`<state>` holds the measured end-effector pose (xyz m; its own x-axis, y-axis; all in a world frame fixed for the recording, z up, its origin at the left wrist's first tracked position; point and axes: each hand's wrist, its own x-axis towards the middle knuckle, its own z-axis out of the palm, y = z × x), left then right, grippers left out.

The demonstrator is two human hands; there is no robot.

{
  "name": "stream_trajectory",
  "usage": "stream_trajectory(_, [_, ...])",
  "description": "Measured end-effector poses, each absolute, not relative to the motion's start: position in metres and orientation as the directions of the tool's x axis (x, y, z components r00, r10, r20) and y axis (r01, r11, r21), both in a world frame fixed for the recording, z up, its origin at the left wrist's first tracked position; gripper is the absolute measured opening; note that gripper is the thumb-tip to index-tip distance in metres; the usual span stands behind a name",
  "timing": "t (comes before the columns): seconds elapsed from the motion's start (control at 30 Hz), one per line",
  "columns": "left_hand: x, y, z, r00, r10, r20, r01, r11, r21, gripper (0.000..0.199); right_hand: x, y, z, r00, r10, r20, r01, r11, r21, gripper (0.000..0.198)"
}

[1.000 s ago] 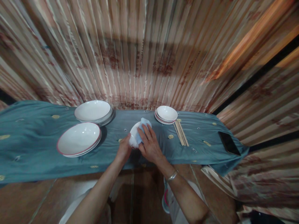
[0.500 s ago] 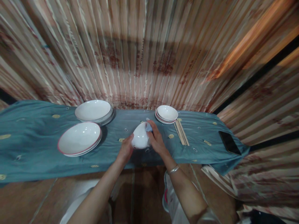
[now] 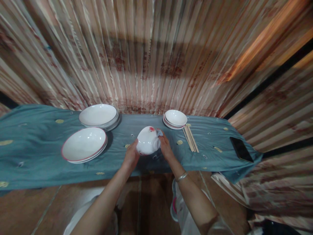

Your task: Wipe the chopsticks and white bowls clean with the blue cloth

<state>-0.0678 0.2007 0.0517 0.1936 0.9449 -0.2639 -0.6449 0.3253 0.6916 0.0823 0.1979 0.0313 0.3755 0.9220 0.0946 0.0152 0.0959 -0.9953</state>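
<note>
A white bowl with a red flower print (image 3: 146, 141) is held tilted above the table, its outside and foot ring turned up toward me. My left hand (image 3: 131, 154) grips the bowl's left rim, thumb on the outer wall and other fingers out of sight beneath. At the bowl's foot, my right hand (image 3: 166, 147) is closed on a small pale cloth (image 3: 159, 133), most of it covered by the fingers. Whether it is fabric or paper I cannot tell.
On the blue-green tablecloth (image 3: 137, 121) stand stacked plates (image 3: 97, 115), red-rimmed dishes (image 3: 84, 143) and small bowls (image 3: 175, 117). Several chopsticks (image 3: 190, 138) lie beside the small bowls. A dark phone (image 3: 241, 149) rests at the right end. A pleated curtain (image 3: 137, 65) hangs behind the table.
The bowl has been turned, so its foot ring and a red flower now show. My right hand, with the cloth, has shifted slightly right and down from the bowl's upper side to its foot.
</note>
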Motion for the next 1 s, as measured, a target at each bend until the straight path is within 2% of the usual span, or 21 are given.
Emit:
stream_trajectory(0.3, [-0.067, 0.202, 0.053, 0.171, 0.931, -0.324, -0.711, 0.344, 0.613, 0.032, 0.071, 0.195, 0.017, 0.410, 0.912, 0.032, -0.072, 0.068, -0.995, 0.038])
stream_trajectory(0.47, [-0.069, 0.203, 0.053, 0.170, 0.911, -0.375, -0.739, 0.370, 0.563, 0.039, 0.062, 0.189, 0.012, 0.410, 0.912, 0.013, -0.025, 0.025, -0.999, 0.046])
stream_trajectory(0.77, [-0.073, 0.208, 0.047, 0.193, 0.897, -0.397, -0.766, 0.391, 0.510, 0.045, 0.043, 0.175, 0.006, 0.351, 0.921, 0.169, 0.279, 0.069, -0.958, 0.059])
stream_trajectory(1.0, [-0.075, 0.211, 0.055, 0.228, 0.887, -0.402, -0.783, 0.412, 0.465, 0.051, 0.027, 0.155, 0.008, 0.214, 0.924, 0.316, 0.586, 0.137, -0.798, 0.059])
